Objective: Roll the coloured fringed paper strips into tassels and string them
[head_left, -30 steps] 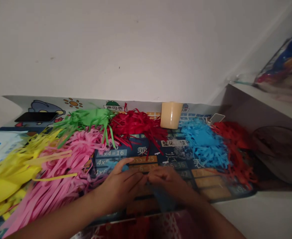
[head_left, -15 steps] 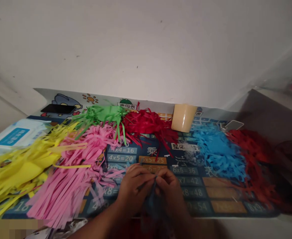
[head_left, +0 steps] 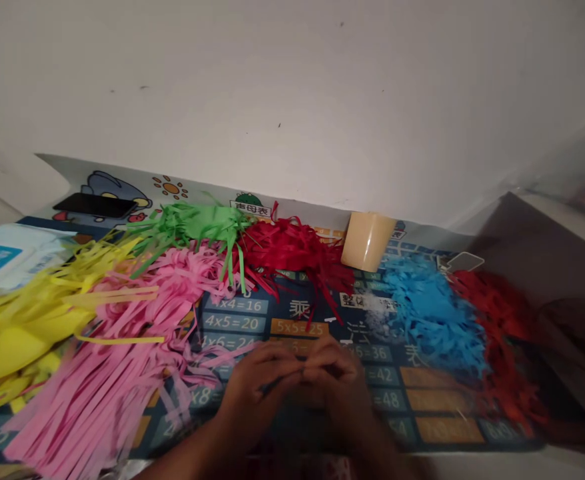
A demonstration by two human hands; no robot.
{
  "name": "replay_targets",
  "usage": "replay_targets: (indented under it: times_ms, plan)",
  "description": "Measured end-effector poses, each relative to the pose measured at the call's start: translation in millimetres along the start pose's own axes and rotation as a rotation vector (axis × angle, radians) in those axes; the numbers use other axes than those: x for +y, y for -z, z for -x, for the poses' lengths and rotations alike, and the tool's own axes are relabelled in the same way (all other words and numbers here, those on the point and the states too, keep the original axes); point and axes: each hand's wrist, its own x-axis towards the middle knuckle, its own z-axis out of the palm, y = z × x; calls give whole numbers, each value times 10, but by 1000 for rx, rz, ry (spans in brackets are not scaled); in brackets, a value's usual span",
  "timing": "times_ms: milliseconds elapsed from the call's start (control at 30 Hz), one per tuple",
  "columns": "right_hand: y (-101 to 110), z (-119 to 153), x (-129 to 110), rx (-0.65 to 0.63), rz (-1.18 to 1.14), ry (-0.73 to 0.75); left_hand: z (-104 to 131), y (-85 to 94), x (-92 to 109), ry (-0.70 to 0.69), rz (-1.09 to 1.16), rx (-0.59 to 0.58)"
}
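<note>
My left hand (head_left: 265,383) and my right hand (head_left: 340,383) meet fingertip to fingertip over the near middle of the printed desk mat (head_left: 235,324). Both are closed in a pinch. Whatever lies between the fingers is too small and dim to make out. Left of my hands spread long pink fringed strips (head_left: 87,393), their thin ends close to my left hand. A bunch of red strips (head_left: 292,247) lies beyond my hands, with green strips (head_left: 197,223) beside it. To the right sits a heap of blue strips (head_left: 432,313).
Yellow strips (head_left: 17,327) and a wipes pack (head_left: 2,257) lie at far left, a black phone (head_left: 96,205) behind them. A beige cup (head_left: 367,241) stands at the back. Darker red strips (head_left: 497,327) are on the right, near a metal ring (head_left: 467,261). A wall closes the back.
The view has shifted, so the left-hand things appear farther left. My hands are still together; the dark bluish piece seen below them before is no longer distinct.
</note>
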Motion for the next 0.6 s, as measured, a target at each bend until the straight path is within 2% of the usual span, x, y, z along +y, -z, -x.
replay_targets:
  times_ms: [33,67,100,200,300,367,433,533,600]
  plan:
    - [90,-151,66,-30,169,26,-12,50,1,28,30,10]
    - [180,-318,153,-16,393,19,-24,99,2,63,64,18]
    - [261,-490,256,26,503,-2,-33,139,3,106,97,20]
    - [418,-926,591,94,675,-26,-43,180,-17,254,176,17]
    - [487,-1123,780,116,756,-15,-37,129,-53,467,252,39]
    - [550,-1112,746,125,757,3,-30,99,-62,609,322,57]
    - [615,-996,585,164,741,23,-22,87,-53,685,388,74]
    - [561,-643,212,178,616,21,-18,73,-13,674,415,82]
    - [374,-337,-16,26,303,-128,-20,52,21,594,356,74]
